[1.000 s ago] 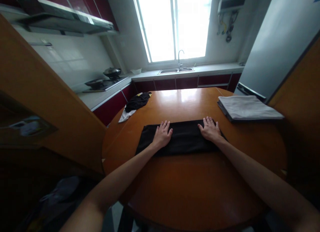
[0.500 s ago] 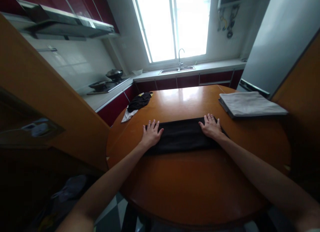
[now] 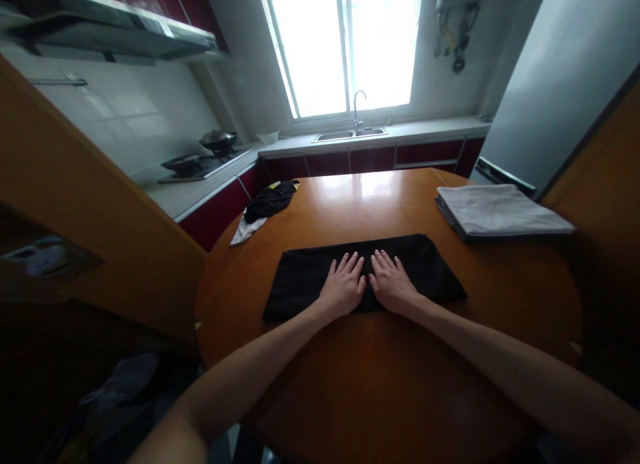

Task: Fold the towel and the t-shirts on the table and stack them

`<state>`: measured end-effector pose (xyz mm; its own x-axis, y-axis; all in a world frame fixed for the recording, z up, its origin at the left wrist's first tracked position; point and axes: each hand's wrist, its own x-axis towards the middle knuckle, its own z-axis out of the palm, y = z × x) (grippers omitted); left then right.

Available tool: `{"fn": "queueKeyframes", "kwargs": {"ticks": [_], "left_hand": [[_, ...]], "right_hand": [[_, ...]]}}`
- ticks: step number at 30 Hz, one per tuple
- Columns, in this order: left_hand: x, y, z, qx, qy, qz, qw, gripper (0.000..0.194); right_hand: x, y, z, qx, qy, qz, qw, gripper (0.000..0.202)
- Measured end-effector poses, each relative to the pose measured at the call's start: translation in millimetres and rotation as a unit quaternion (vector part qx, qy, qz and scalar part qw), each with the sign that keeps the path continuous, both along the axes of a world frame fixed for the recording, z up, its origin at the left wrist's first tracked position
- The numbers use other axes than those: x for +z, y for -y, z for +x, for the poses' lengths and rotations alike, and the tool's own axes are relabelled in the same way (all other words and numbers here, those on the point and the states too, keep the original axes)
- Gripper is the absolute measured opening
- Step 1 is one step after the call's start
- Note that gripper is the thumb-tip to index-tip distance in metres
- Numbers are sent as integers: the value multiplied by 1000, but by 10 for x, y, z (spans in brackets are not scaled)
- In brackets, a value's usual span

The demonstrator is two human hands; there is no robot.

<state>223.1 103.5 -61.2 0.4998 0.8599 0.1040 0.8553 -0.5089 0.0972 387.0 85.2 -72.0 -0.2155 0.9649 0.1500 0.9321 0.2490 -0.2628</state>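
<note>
A black folded cloth [image 3: 300, 281] lies flat as a wide band across the middle of the wooden table [image 3: 370, 371]. My left hand [image 3: 344, 285] rests palm down on it, just left of its centre, fingers spread. Close beside it on the right, my right hand [image 3: 393, 283] also lies flat on the cloth, fingers pointing away from me. The two hands nearly meet at the thumbs. Neither holds anything. The cloth's left and right ends show uncovered.
A stack of folded grey and dark cloth [image 3: 503, 209] sits at the table's right. At the far left edge lies a crumpled black and white garment [image 3: 270, 201]. Behind are a sink [image 3: 350, 135], a stove with pans [image 3: 219, 141] and a fridge [image 3: 555, 84].
Both hands have moved inward from the two ends of the black cloth to its middle, staying flat. The camera view has shifted slightly.
</note>
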Motion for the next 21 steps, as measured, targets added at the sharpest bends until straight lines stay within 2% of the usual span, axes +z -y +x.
{"fn": "queueKeyframes", "kwargs": {"ticks": [3, 5, 8, 10, 14, 18, 21], "left_hand": [[17, -6, -2, 0, -3, -3, 1000, 58], [26, -9, 8, 1, -2, -7, 1000, 58], [19, -18, 19, 4, 1, -13, 1000, 58], [8, -27, 21, 5, 7, -15, 1000, 57], [4, -40, 20, 3, 24, -19, 1000, 57], [26, -37, 21, 4, 30, -26, 999, 57], [32, -35, 19, 6, 27, -26, 999, 57]], "right_hand": [[110, -108, 130, -14, -51, 0, 999, 58], [227, -229, 332, -44, -90, 33, 994, 57], [374, -436, 799, -147, -113, 75, 980, 58], [414, -551, 1144, -210, -102, 32, 972, 54], [367, -673, 1631, -242, -151, -109, 952, 54], [312, -677, 1740, -262, -278, -159, 910, 62], [334, -648, 1708, -249, -274, -180, 911, 48]]}}
